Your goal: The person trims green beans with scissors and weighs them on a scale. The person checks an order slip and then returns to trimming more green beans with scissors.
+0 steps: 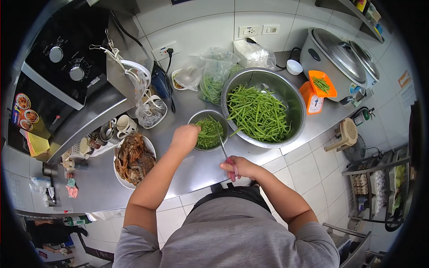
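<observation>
My right hand [239,168] grips the pink handles of a pair of scissors [225,153], whose blades point up over the small metal bowl [191,145]. Cut green bean pieces [208,134] lie in that bowl. At the bowl's left rim is my left hand [187,136], its fingers closed; what they hold, if anything, is hidden. Just to the right stands a large metal bowl [297,105] full of long green beans [259,111]. Behind the small bowl, a clear plastic bag [214,87] has more green pieces inside.
A plate of browned fish or meat [134,160] sits left of my left forearm. An orange scale [313,99] and a large lidded cooker [333,58] stand at the right. A black oven [67,58] is at the upper left. The counter's front edge [178,194] runs before me.
</observation>
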`<state>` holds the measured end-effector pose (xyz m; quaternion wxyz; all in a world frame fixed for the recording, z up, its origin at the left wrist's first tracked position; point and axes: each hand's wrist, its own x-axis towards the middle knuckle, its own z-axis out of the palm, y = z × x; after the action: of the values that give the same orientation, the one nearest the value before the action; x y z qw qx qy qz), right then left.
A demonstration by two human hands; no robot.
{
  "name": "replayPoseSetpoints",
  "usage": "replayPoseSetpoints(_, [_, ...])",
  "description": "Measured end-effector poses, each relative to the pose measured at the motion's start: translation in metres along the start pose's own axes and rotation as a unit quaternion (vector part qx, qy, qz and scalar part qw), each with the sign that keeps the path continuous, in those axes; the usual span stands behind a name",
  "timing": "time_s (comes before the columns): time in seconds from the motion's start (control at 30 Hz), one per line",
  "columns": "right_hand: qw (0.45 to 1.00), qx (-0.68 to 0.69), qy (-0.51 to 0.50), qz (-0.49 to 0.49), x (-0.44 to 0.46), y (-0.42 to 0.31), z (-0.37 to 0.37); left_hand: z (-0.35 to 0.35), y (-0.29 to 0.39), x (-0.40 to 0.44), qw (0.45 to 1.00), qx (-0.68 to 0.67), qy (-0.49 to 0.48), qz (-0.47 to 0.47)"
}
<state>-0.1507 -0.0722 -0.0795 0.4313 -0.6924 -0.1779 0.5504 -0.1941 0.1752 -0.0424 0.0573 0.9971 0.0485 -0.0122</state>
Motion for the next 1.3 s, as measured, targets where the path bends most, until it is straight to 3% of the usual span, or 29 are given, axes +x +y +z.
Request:
replayPoseSetpoints(0.07, [0.999, 0.009, 0.023, -0.034, 0.006, 0.001, 0.0, -0.001, 0.0, -0.007, 1.0, -0.007, 0.011, 0.024])
replayPoseSetpoints(0.17, [0.996, -0.032, 0.044, -0.073, 0.004, 0.005, 0.002, 0.011, -0.009, -0.012, 0.999, -0.036, 0.029, -0.013])
replayPoseSetpoints(0.23, [0.994, -0.042, 0.048, -0.086, 0.003, 0.009, 0.01, 0.026, -0.017, -0.011, 0.961, -0.223, 0.149, -0.062])
replayPoseSetpoints(0.27, [0.996, -0.003, 0.031, -0.079, 0.004, 0.011, 0.017, 0.029, -0.016, -0.012, 0.961, -0.221, 0.152, -0.06])
replayPoseSetpoints(0.3, [0.997, 0.036, 0.013, -0.071, 0.004, 0.01, 0.024, 0.03, -0.012, -0.014, 0.816, -0.547, 0.11, -0.151])
replayPoseSetpoints(0.33, [0.997, 0.034, 0.015, -0.073, 0.004, 0.01, 0.03, 0.031, -0.005, -0.016, 0.558, -0.798, 0.051, -0.221])
replayPoseSetpoints(0.37, [0.996, 0.034, -0.006, -0.079, 0.004, 0.008, 0.034, 0.034, 0.003, -0.018, 0.558, -0.799, 0.053, -0.218])
replayPoseSetpoints(0.43, [0.994, 0.049, -0.016, -0.092, 0.006, 0.005, 0.04, 0.039, 0.021, -0.023, 0.475, -0.847, 0.063, -0.231])
replayPoseSetpoints(0.53, [0.994, 0.064, 0.0, -0.088, 0.008, -0.006, 0.031, 0.05, 0.037, -0.027, 0.425, -0.873, 0.036, -0.235])
replayPoseSetpoints(0.67, [0.995, 0.052, 0.019, -0.088, -0.002, -0.01, 0.01, 0.061, 0.037, -0.029, 0.424, -0.856, 0.089, -0.281])
replayPoseSetpoints(0.7, [0.994, 0.046, 0.01, -0.098, -0.007, -0.005, 0.005, 0.046, 0.04, -0.028, 0.46, -0.829, 0.115, -0.296])
replayPoseSetpoints(0.8, [0.989, 0.048, 0.021, -0.135, -0.051, -0.003, -0.033, 0.007, 0.045, -0.002, 0.634, -0.704, 0.174, -0.268])
replayPoseSetpoints(0.83, [0.984, 0.07, 0.023, -0.16, -0.07, -0.004, -0.049, -0.012, 0.055, 0.013, 0.685, -0.668, 0.184, -0.225])
replayPoseSetpoints(0.9, [0.972, 0.104, 0.059, -0.205, -0.094, 0.009, -0.087, -0.043, 0.089, 0.055, 0.844, -0.489, 0.196, -0.102])
replayPoseSetpoints(0.97, [0.962, 0.109, 0.128, -0.213, -0.122, 0.024, -0.131, -0.07, 0.148, 0.104, 0.931, -0.312, 0.19, -0.002])
replayPoseSetpoints(1.07, [0.924, 0.121, 0.271, -0.243, -0.169, 0.047, -0.195, -0.086, 0.245, 0.183, 0.964, -0.204, 0.115, 0.125])
replayPoseSetpoints(1.13, [0.907, 0.157, 0.303, -0.247, -0.191, 0.072, -0.231, -0.071, 0.299, 0.247, 0.963, -0.164, 0.085, 0.197])
replayPoseSetpoints(1.23, [0.876, 0.194, 0.376, -0.231, -0.221, 0.11, -0.27, -0.05, 0.375, 0.333, 0.964, -0.09, 0.079, 0.239])
replayPoseSetpoints(1.3, [0.861, 0.209, 0.405, -0.227, -0.233, 0.134, -0.289, -0.039, 0.412, 0.381, 0.975, 0.004, -0.029, 0.221])
